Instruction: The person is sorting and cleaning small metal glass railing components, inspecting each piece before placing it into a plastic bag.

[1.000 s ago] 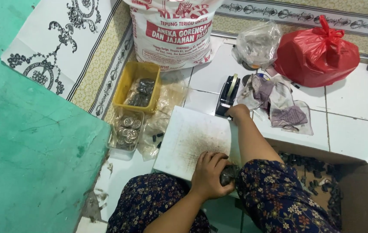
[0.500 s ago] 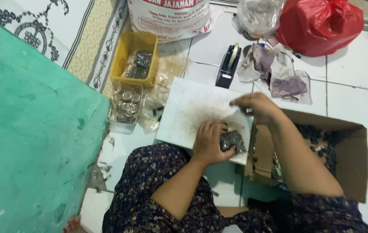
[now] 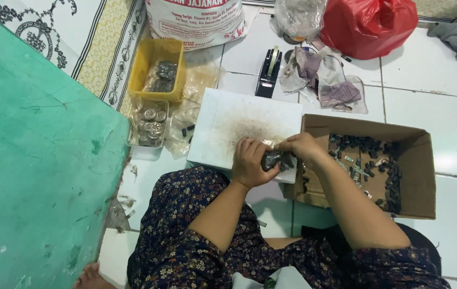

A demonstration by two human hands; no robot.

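Fingers of left hand point(image 3: 251, 162) and right hand point(image 3: 302, 147) curled tight, pinching small packet point(image 3: 274, 158).

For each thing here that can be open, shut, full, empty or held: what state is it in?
Small clear bag: holds dark pieces, gripped by left hand and right hand.
Cardboard box: open, dark small parts inside.
Yellow tray: open, holding packets.
Red plastic bag: knotted shut.
Tape dispenser: upright, untouched.
White board: flat, dusty.
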